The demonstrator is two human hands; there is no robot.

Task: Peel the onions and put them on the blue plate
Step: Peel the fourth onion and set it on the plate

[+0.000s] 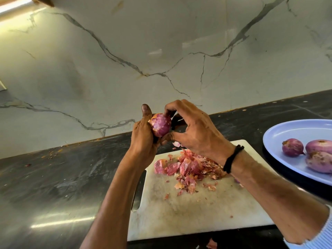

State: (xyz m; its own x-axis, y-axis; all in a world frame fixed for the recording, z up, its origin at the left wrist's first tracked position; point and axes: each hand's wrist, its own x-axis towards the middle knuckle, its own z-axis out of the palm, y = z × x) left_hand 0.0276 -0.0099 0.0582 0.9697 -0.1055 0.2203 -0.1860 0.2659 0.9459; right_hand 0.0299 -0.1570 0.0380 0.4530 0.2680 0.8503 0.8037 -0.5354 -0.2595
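Observation:
A red onion (160,125), partly skinned with a patch of papery skin on its left, is held up above the far edge of the white cutting board (197,209). My left hand (142,135) grips it from the left, thumb raised. My right hand (192,130) pinches the skin at the onion's top right, thumb under the onion. The blue plate (287,137) lies at the right edge and holds three peeled onions (292,147).
A heap of pink onion skins (186,168) covers the far part of the board. Dark stone counter (53,177) spreads to the left, with scraps near the marble wall (161,51). A loose skin piece (212,244) lies at the counter's near edge.

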